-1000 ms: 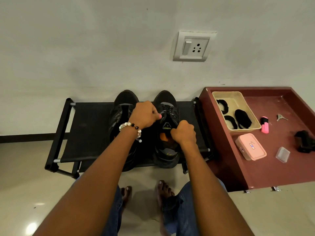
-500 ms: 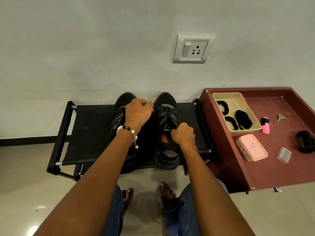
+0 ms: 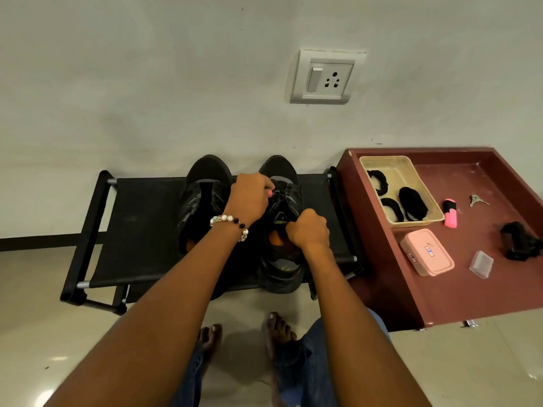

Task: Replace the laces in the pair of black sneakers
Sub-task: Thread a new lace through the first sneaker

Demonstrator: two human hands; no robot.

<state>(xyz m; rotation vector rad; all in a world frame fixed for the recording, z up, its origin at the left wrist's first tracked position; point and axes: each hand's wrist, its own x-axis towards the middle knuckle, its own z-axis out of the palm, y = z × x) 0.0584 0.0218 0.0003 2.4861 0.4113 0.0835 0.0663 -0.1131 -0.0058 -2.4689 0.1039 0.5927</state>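
Observation:
Two black sneakers stand side by side on a low black rack [image 3: 138, 230], toes to the wall. The left sneaker [image 3: 202, 198] is untouched. My left hand [image 3: 249, 198], with a bead bracelet on the wrist, reaches over the right sneaker [image 3: 283, 268] and pinches its black lace near the upper eyelets. My right hand [image 3: 308, 230] is curled and grips the tongue of the same sneaker at its opening, where the orange lining shows. Several coiled black laces [image 3: 412, 204] lie in a beige tray [image 3: 382, 164] on the right.
A maroon table [image 3: 440, 295] stands to the right of the rack. It carries a pink box [image 3: 427, 252], a pink highlighter [image 3: 450, 212], keys [image 3: 477, 200], a clear plastic case [image 3: 481, 264] and a black object [image 3: 520, 240]. My bare feet rest on the tiled floor below.
My left hand swung left over the left sneaker half a second ago and is now back over the right sneaker's laces. My right hand has stayed on the tongue.

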